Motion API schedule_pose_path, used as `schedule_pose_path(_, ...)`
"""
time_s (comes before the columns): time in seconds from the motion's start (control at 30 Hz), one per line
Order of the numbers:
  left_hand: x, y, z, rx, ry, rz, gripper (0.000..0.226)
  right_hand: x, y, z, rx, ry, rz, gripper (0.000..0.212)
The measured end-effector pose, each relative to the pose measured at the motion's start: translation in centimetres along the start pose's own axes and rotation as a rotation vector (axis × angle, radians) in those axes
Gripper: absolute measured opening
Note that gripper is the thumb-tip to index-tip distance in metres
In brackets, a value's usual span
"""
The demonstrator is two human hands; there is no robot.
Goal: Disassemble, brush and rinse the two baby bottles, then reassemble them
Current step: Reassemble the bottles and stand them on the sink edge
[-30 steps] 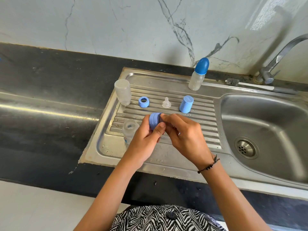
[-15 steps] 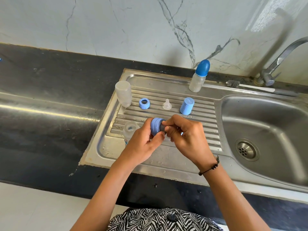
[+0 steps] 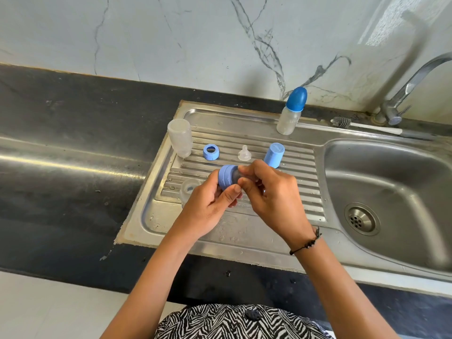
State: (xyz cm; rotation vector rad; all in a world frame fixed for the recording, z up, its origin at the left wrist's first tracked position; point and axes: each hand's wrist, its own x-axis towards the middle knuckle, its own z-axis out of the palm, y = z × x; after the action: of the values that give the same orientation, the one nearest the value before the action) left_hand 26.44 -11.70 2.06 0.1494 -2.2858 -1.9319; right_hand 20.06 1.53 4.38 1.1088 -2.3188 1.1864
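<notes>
Both hands are drifting slightly lower and nearer the table's front edge than a moment ago; the blue ring [image 3: 227, 177] is turning further onto its side. Step in hand, by my reading: working a teat in or out of that ring; which, I cannot tell. Left hand [image 3: 210, 206] is gripping the ring, thumb underneath. Right hand [image 3: 271, 194] is pinching something at the ring's open end, fingertips curled in. Ring is being held above the ribbed drainboard [image 3: 303, 182], not touching it. Next move calls for a steady twist or pull while the left keeps the ring from spinning. Spare ring [image 3: 210, 151], loose teat [image 3: 244, 153], cap [image 3: 274, 155] are standing behind; capped bottle [image 3: 291, 113] at the back edge.
</notes>
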Motion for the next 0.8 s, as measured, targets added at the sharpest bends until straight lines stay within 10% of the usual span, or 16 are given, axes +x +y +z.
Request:
schedule_pose_path(0.33, -0.6, 0.4, 0.6, -0.280, 0.097, -0.068, 0.039, -0.6, 0.6, -1.3, 0.315, -0.163, 0.208, 0.042)
schedule_pose_path(0.8, -0.8, 1.1, 2.9, -0.423, 0.114, -0.290, 0.025, -1.7, 3.9, -0.8, -0.016, -0.068, 0.317, 0.041)
